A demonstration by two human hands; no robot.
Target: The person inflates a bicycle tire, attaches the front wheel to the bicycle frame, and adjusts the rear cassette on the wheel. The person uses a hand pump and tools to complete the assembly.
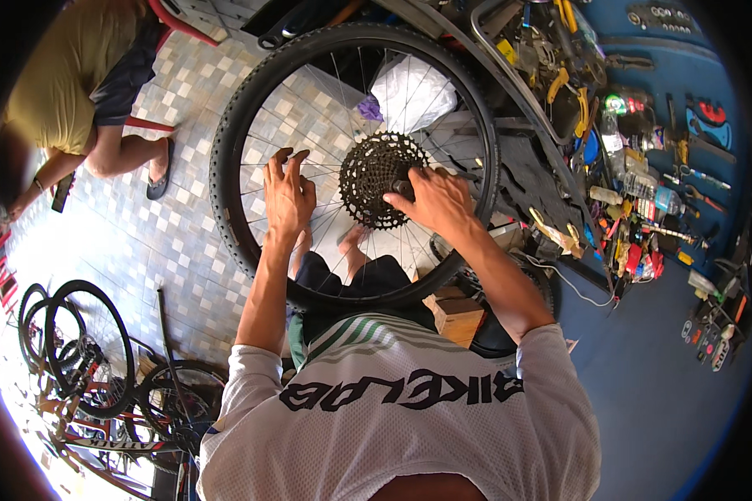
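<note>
A bicycle wheel (pixel 229 108) with a black knobby tyre lies in front of me, its thin spokes running to the hub. At its middle sits a large dark cassette (pixel 363 179) with many toothed sprockets. My right hand (pixel 440 202) is over the cassette's right side, thumb and fingers closed around the dark axle end (pixel 402 188) at its centre. The fingertips partly hide that end. My left hand (pixel 288 199) hovers over the spokes left of the cassette, fingers apart and slightly bent, holding nothing.
A workbench (pixel 593 250) at the right is crowded with bottles, pliers and small parts; tools hang on the blue wall panel (pixel 685 92). Bicycles (pixel 100 367) stand lower left. Another person (pixel 67 92) sits bent over at upper left. A wooden block (pixel 458 320) is below the wheel.
</note>
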